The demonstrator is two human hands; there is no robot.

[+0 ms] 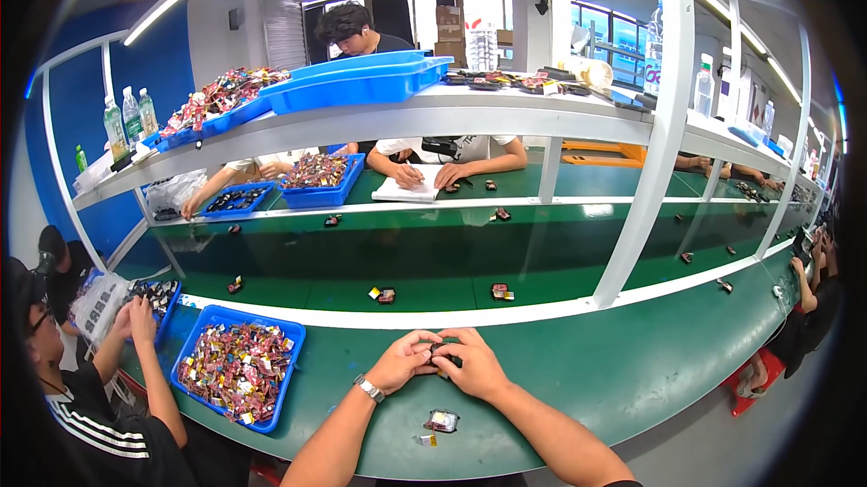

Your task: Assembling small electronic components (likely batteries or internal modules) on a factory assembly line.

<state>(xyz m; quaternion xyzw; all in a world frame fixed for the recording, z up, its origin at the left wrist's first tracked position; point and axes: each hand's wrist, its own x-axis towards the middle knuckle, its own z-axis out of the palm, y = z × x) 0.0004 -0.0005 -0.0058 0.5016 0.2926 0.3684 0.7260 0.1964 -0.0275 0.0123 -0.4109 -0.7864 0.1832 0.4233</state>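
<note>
Above the green bench, my left hand (404,363) and my right hand (475,366) meet with their fingers curled round a small black plastic piece (439,350). The fingers cover most of it, so its exact kind is hidden. A watch is on my left wrist. On the bench just in front of me lies a small open black housing (442,420) with a silvery part and some pink inside. Close beside it is a little silver-and-yellow piece (426,440), perhaps a small battery. Both lie apart from my hands.
A blue tray (296,342) heaped with small pink, silver and yellow parts stands to my left, beside a seated co-worker (108,406). Beyond a white rail, small units (502,292) lie on a green belt (424,261). A white post (646,144) rises at right, supporting a loaded shelf.
</note>
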